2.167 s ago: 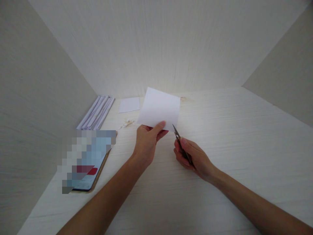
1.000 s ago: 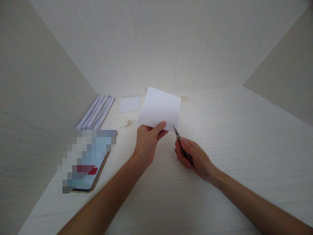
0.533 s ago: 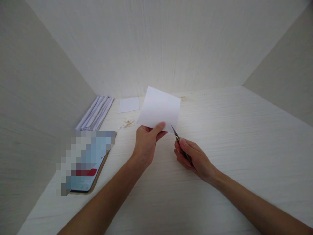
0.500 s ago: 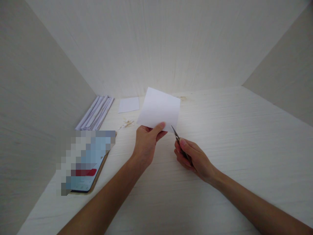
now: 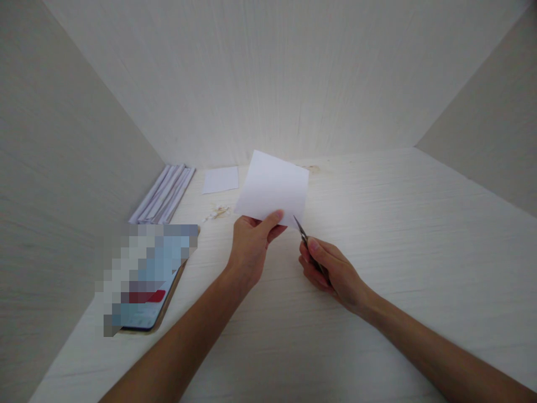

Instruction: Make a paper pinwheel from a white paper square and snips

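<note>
Lying nearest at left, the smooth phone [image 5: 157, 280] is partly pixelated. The right hand [image 5: 329, 268] curls around slim metal scissors [image 5: 302, 235], their point over the near right corner of the flat white paper [image 5: 272, 187]; whether they bite I cannot tell. The left hand [image 5: 250, 246] pinches its near edge, thumb on top. Almost nothing has shifted since before, so the work seems stalled. Beyond lie crumbly pale bits [image 5: 218, 212], crisply folded papers [image 5: 163, 195] and a thin four-sided sheet [image 5: 220, 179].

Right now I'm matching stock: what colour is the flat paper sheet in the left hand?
The sheet is white; head view.
</note>
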`<state>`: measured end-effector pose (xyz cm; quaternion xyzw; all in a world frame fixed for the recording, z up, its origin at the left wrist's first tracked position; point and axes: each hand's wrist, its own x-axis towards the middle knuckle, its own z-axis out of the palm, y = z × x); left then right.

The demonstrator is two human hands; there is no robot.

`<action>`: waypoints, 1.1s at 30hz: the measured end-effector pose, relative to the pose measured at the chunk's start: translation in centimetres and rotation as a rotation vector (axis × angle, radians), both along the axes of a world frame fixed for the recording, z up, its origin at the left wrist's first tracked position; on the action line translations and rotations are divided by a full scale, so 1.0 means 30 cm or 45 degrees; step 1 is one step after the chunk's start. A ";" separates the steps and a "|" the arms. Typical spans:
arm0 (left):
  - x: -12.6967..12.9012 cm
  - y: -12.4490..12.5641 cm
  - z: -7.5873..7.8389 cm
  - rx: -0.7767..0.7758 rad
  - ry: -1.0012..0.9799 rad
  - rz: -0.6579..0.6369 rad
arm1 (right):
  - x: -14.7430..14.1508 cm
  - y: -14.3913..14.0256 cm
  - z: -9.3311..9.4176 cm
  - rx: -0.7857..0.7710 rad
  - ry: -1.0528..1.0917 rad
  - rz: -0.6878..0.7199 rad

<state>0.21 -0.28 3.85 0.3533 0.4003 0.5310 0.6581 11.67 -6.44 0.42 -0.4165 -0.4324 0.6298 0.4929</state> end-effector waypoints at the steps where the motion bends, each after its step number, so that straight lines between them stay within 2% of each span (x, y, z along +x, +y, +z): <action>1: 0.000 0.000 0.000 -0.001 0.002 0.001 | -0.001 0.000 0.000 -0.003 -0.003 -0.003; 19: -0.002 -0.002 0.001 -0.008 0.004 -0.002 | -0.007 0.000 0.009 -0.016 0.046 -0.022; 33: -0.003 0.002 -0.005 0.006 0.027 -0.013 | -0.004 0.001 0.002 0.011 -0.068 -0.043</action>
